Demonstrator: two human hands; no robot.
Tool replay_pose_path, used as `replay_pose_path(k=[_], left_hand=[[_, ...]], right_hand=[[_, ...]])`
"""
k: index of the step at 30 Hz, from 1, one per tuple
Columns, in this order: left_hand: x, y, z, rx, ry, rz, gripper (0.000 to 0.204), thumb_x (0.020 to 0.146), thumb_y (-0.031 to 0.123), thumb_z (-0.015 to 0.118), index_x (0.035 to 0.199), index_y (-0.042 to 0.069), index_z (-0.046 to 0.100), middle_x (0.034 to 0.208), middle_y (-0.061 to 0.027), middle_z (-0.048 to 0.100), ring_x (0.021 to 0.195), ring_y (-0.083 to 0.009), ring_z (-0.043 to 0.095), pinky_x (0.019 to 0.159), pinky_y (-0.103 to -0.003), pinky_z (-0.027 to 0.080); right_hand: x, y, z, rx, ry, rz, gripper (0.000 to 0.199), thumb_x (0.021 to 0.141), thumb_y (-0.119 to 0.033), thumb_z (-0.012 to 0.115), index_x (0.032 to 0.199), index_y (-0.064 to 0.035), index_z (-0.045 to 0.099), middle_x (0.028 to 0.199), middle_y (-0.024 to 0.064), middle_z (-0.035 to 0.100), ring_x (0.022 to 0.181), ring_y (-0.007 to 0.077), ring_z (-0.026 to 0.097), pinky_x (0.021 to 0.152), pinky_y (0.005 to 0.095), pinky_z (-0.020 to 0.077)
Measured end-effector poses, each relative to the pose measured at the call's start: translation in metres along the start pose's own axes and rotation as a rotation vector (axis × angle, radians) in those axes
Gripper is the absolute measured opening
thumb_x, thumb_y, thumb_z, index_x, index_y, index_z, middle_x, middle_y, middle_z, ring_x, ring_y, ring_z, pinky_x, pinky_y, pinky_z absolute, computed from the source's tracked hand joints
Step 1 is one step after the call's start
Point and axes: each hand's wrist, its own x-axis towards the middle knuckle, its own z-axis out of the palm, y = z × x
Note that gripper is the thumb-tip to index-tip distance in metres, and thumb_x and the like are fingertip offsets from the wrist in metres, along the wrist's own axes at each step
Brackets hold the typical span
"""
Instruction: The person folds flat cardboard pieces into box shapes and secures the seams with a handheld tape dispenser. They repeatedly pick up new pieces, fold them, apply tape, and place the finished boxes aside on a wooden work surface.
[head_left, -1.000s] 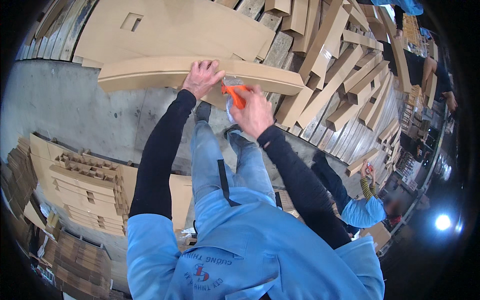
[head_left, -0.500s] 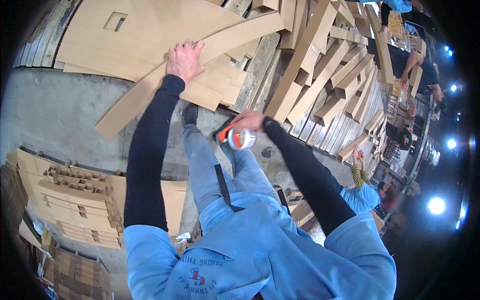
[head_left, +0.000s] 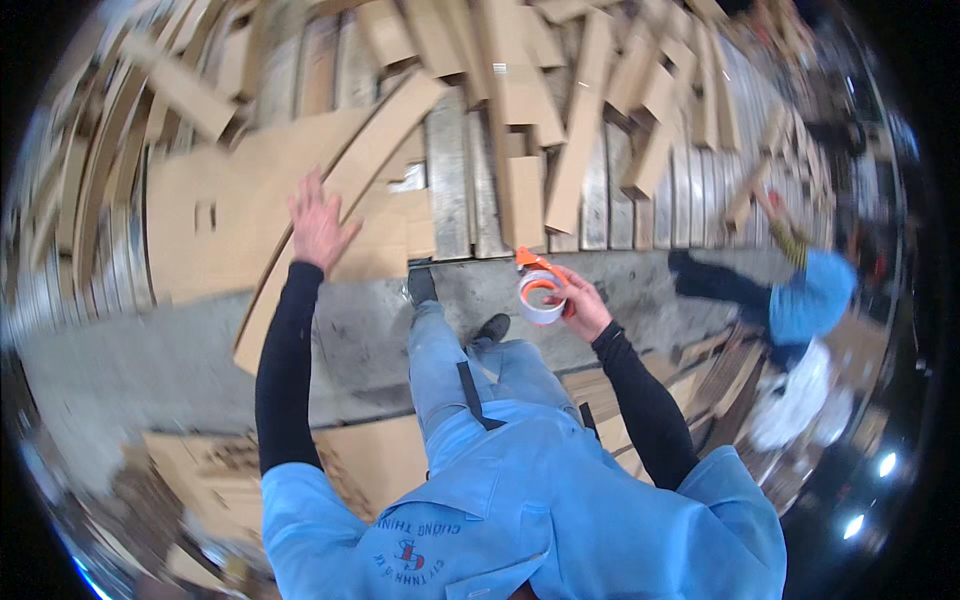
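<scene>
My left hand (head_left: 320, 225) is spread over a long, narrow brown cardboard piece (head_left: 388, 132), its fingers apart and the palm at the piece's edge. That piece lies slanted across a flat cardboard sheet (head_left: 222, 172) with a small cut-out, and its lower end juts past the sheet's near edge. Closed around an orange hand-held tape dispenser (head_left: 529, 260), my right hand (head_left: 584, 304) is held out over the floor in front of my legs. A roll of clear tape sits on the dispenser. Its grip is partly hidden by my fingers.
Several long cardboard tubes (head_left: 583, 120) lie on a slatted wooden platform (head_left: 447, 180). A co-worker in a blue shirt (head_left: 812, 297) reaches toward the platform at the right. Stacked cardboard (head_left: 380, 455) stands behind me on the concrete floor (head_left: 370, 345).
The whole view has turned. My left hand's fingers have spread more on the cardboard piece, which now slants more steeply. My right hand has carried the dispenser rightward, away from my legs.
</scene>
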Motion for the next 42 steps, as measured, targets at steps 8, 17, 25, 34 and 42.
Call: replay_pose_path(k=[8,17,25,34,42], left_hand=[[-0.084,0.289,-0.049,-1.447,-0.657,0.036,0.047,0.095,0.025,0.069,0.131,-0.002,0.055,0.127,-0.0149,0.064,0.115,-0.0178,0.062,0.094,-0.032,0.05],[-0.132,0.496,-0.045,-0.767,-1.275,0.644,0.035,0.097,0.002,0.056,0.131,-0.005,0.06,0.116,-0.008,0.069,0.101,-0.0107,0.064,0.088,-0.027,0.053],[-0.225,0.625,0.012,-0.366,-0.993,1.439,0.02,0.089,0.003,0.061,0.107,-0.004,0.067,0.125,-0.0229,0.066,0.099,-0.0359,0.07,0.086,-0.04,0.055],[-0.321,0.822,0.16,-0.251,-1.319,1.321,0.024,0.093,0.012,0.058,0.11,-0.003,0.049,0.098,-0.0257,0.071,0.09,-0.0439,0.069,0.077,-0.05,0.054],[-0.475,0.959,0.315,0.032,-1.209,1.532,0.036,0.086,0.014,0.064,0.115,0.003,0.046,0.094,-0.029,0.068,0.094,-0.0498,0.065,0.082,-0.058,0.051]], right_hand=[[-0.121,0.021,0.005,0.31,0.027,-0.588,0.079,0.089,0.0,0.07,0.155,-0.002,0.027,0.15,0.014,0.045,0.131,0.0221,0.051,0.106,0.0364,0.0466],[-0.241,0.127,-0.163,0.294,0.157,-0.718,0.08,0.086,0.0,0.073,0.154,-0.0006,0.03,0.152,0.016,0.043,0.131,0.0216,0.051,0.106,0.0367,0.0474],[-0.285,0.24,-0.202,0.302,0.914,-0.499,0.065,0.08,0.0,0.072,0.141,-0.0027,0.05,0.131,0.0145,0.061,0.117,0.0226,0.061,0.098,0.0366,0.0513],[-0.324,0.381,-0.306,1.571,1.539,-0.438,0.053,0.083,-0.005,0.058,0.136,-0.0077,0.051,0.093,0.004,0.058,0.073,0.0141,0.057,0.063,0.0307,0.0524],[-0.309,0.521,-0.317,1.953,1.486,-0.387,0.048,0.083,-0.004,0.056,0.13,-0.0064,0.051,0.088,0.0032,0.056,0.071,0.015,0.058,0.059,0.0326,0.052]])
